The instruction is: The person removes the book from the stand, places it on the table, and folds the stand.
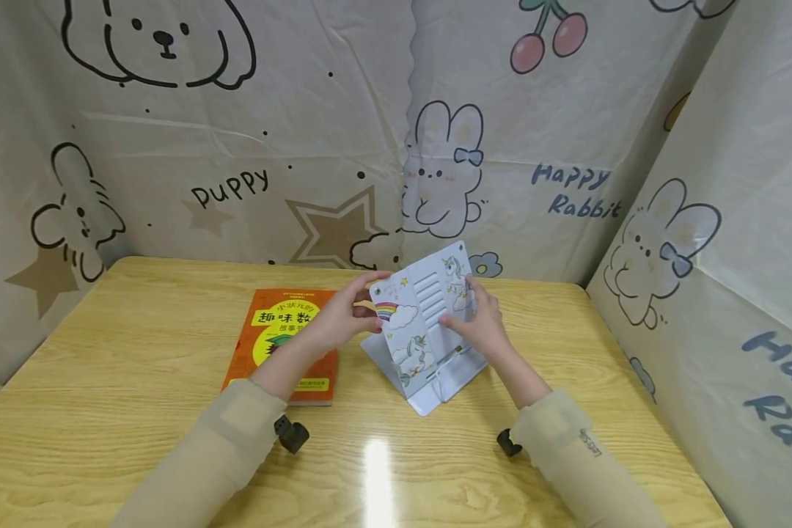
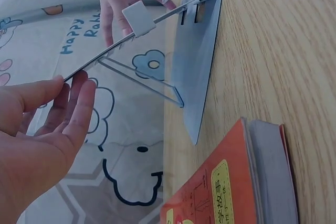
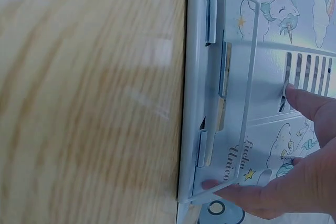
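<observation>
Printed lettering on the white folding stand (image 1: 422, 334) reads "Lucky Unico…" (the rest is hard to make out). Its slotted panel tilts up over its base on the worktop (image 1: 158, 345), right of an orange book (image 1: 270, 334) titled "趣味数…". The left hand (image 1: 346, 312) pinches the panel's upper left edge; the right hand (image 1: 482, 319), partly closed, grips its right side, thumb on the slots. The cloth (image 1: 330, 147) behind says "Puppy" and "Happy Rabbit".
</observation>
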`<act>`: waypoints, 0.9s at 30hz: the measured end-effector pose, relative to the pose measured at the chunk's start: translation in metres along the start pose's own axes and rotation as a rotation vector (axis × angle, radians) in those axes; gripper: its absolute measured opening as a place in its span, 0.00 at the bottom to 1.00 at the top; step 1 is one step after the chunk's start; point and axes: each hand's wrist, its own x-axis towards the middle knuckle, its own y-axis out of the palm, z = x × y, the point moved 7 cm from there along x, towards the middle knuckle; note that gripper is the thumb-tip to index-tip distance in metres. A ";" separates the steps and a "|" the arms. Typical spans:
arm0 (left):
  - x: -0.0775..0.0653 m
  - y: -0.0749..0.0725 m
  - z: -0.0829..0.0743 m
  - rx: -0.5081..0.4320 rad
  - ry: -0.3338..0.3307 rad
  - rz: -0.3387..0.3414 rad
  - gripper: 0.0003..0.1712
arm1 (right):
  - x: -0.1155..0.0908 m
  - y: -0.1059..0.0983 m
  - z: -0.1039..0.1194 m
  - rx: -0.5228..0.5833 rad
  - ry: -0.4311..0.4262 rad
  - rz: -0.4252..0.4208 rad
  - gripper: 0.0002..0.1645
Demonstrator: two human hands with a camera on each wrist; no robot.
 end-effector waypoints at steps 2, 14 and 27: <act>-0.003 0.000 -0.005 -0.005 0.000 0.006 0.41 | 0.000 0.001 0.000 0.001 0.001 0.004 0.56; 0.005 -0.002 0.008 0.002 0.054 -0.010 0.40 | 0.000 0.002 0.001 0.003 0.019 0.010 0.56; 0.002 -0.001 0.013 0.021 0.035 -0.025 0.42 | 0.005 0.004 0.002 0.009 -0.051 0.039 0.55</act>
